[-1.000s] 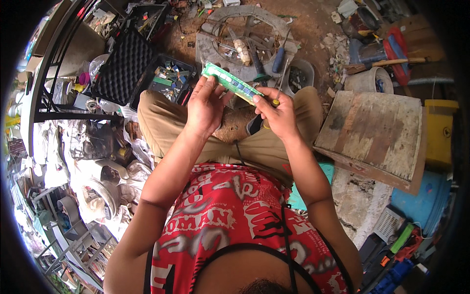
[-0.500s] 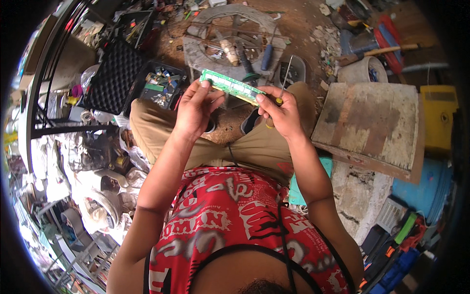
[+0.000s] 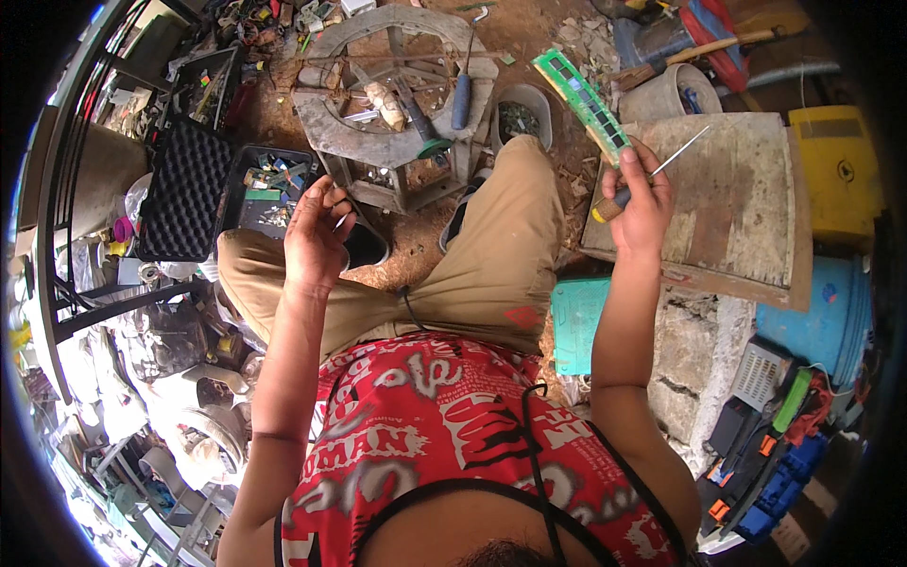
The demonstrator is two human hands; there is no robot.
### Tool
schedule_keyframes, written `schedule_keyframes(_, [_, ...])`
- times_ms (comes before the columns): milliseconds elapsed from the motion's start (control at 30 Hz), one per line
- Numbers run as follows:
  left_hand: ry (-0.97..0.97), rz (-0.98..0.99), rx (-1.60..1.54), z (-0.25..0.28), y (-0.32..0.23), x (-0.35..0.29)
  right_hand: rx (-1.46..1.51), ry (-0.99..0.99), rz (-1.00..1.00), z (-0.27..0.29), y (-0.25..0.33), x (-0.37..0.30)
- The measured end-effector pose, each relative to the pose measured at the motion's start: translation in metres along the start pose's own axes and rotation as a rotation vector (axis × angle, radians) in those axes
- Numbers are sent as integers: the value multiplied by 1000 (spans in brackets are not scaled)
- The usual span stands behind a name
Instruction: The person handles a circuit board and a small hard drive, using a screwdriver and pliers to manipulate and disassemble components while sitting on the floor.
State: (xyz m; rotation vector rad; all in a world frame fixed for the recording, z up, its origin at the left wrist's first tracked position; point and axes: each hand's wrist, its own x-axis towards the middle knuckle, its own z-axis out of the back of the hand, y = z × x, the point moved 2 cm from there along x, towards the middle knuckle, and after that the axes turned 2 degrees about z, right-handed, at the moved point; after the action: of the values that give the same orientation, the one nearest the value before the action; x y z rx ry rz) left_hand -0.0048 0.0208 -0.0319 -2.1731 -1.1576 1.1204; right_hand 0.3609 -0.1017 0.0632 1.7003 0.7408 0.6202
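Head view: right hand fingers grip green memory stick and screwdriver; left hand empty.

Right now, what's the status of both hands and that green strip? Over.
Right hand grips green circuit strip plus screwdriver. Left hand empty, fingers curled, above open parts case. Nothing between hands.

Top centre of the frame, a worn round wooden stand carries a blue-handled screwdriver. To its left lies an open black case with foam lining. At right a weathered wooden board sits beside a yellow container, with a blue drum below. A teal circuit board lies on the ground.
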Motion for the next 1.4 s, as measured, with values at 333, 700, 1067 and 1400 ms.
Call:
schedule_keyframes(333, [258, -203, 441, -47, -46, -26, -177, 623, -175, -113, -47, -41])
schedule_keyframes(700, [-520, -518, 144, 235, -124, 10, -260, 680, -277, -171, -85, 8])
schedule_keyframes(1067, [-1003, -42, 236, 486, 6, 163, -623, 606, -573, -179, -167, 8])
schedule_keyframes(1400, [-1096, -68, 214, 534, 14, 195, -731, 654, -607, -204, -188, 23])
